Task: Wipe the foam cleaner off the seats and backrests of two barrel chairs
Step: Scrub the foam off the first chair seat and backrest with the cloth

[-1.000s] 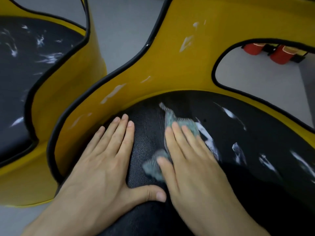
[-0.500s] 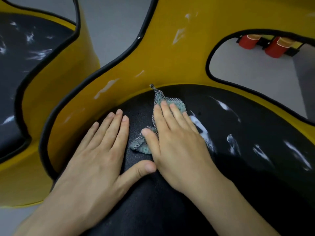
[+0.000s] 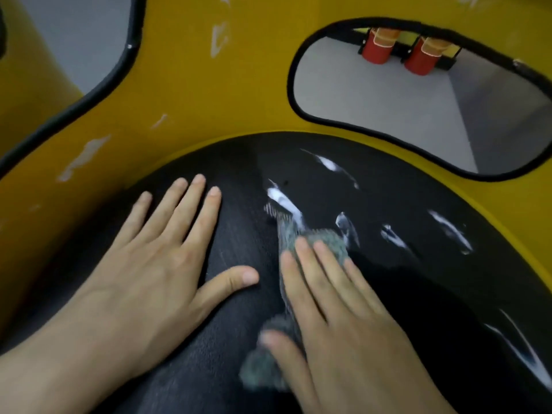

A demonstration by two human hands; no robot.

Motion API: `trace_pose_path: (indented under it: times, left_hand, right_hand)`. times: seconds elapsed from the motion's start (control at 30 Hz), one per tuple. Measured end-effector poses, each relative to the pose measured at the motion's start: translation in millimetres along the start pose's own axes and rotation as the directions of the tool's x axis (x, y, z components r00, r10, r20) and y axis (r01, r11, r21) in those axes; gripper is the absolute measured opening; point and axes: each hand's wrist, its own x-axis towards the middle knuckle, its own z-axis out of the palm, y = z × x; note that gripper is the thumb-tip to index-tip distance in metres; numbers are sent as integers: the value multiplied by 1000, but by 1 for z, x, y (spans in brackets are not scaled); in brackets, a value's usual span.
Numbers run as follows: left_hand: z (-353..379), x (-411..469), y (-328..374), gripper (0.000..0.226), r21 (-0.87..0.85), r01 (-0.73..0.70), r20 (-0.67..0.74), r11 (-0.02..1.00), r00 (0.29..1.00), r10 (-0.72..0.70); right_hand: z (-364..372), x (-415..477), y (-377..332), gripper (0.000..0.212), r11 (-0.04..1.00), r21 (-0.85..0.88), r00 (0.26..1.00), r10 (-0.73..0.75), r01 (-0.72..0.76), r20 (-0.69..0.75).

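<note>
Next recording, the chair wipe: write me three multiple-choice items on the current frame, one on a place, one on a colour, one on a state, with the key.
1. Where is the cloth?
A. Under the right hand on the black seat
B. On the floor
C. On the other chair

2. What colour is the backrest?
A. Red
B. Yellow
C. Grey

3. How does the left hand lie?
A. Gripping the cloth
B. Flat on the seat, fingers straight
C. Lifted clear of the seat

Key:
1 A, the cloth shows from beneath the right hand's fingers.
2 B, the wall behind the seat is yellow.
3 B, it lies palm down beside the cloth, holding nothing.
</note>
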Motion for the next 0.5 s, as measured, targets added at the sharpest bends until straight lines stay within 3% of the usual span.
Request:
trace_pose_path:
  times: [0.1, 0.2, 0.37, 0.5]
  left_hand:
    - [-2, 13, 3, 99, -35, -23, -10, 999, 1000, 22]
    - [-1, 15, 2, 96, -84, -27, -32, 996, 999, 24]
    - [-1, 13, 3, 86, -125, -10, -10, 992, 1000, 9]
    - [1, 15, 3, 86, -112, -10, -16, 994, 1000, 8]
  right_hand:
    - [2, 29, -3, 74, 993, 50, 993, 106, -108, 52]
    - [6, 9, -6, 77, 991, 71, 994, 112, -111, -8]
    - [22, -48, -8, 44, 982, -187, 981, 0, -38, -196]
    - [20, -27, -14, 71, 992, -98, 984, 57, -74, -171]
